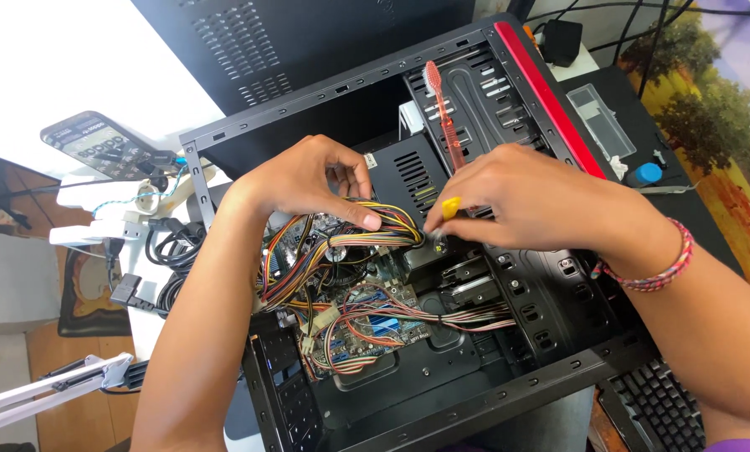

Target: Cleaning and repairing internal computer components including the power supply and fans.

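Both hands work inside an open black computer case (559, 368) lying on its side. The left hand (308, 180) pinches a bundle of yellow, black and red power cables (367, 236) between thumb and fingers, pressing it down over the motherboard (367, 322). The right hand (526, 201) is clenched around a small tool with a yellow handle (450, 207), its tip pointing down beside the drive bays (475, 280); the tip itself is too small to make out. A red translucent toothbrush (444, 109) stands up behind the right hand's fingers, though whether the hand grips it or it simply rests on the case cannot be told. A braided bracelet (655, 272) circles the right wrist.

Done well, this calls for the cables to stay held clear of the tool, with the tool kept steady and upright so it does not slip onto the board. More ribbon and coloured wires (408, 322) loop low across the case floor and crowd the working space.

Around the case: a red front trim (551, 100), the detached side panel (266, 50) leaning behind, a power strip and coiled black leads (161, 243) to the left, a phone on a holder (99, 142), a clear plastic tray (601, 121), a blue-capped bottle (644, 174), and a keyboard (660, 410) at lower right.
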